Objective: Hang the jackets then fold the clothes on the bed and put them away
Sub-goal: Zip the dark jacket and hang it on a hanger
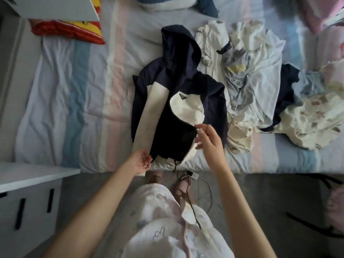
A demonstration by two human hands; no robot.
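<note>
A navy and white hooded jacket (167, 131) lies flat on the striped bed (74, 90), near the middle of its near edge. Its hood (176, 45) points to the far side and its hem reaches the mattress edge, where a dark drawcord (175, 165) hangs over. The right hand (208, 138) is at the jacket's front opening, right of centre. Its thumb and forefinger pinch a small dark piece on the edge of the fabric, and the other fingers are loosely spread. The left hand (140, 161) is at the near left corner of the jacket, over the end of the white sleeve (149, 116). Its palm is turned to the right and its fingers are loosely curled; whether it grips the cuff cannot be told. Just right of the jacket, touching its side, lies a rumpled pile of clothes (251, 75) in white, pale blue, cream and navy, spreading to the right edge of the view. A red and yellow pillow (68, 28) lies at the far left of the bed, and a blue and white cushion (167, 4) at the far edge. A white drawer unit (28, 192) stands at the near left, beside the bed, on the grey floor (270, 202).
</note>
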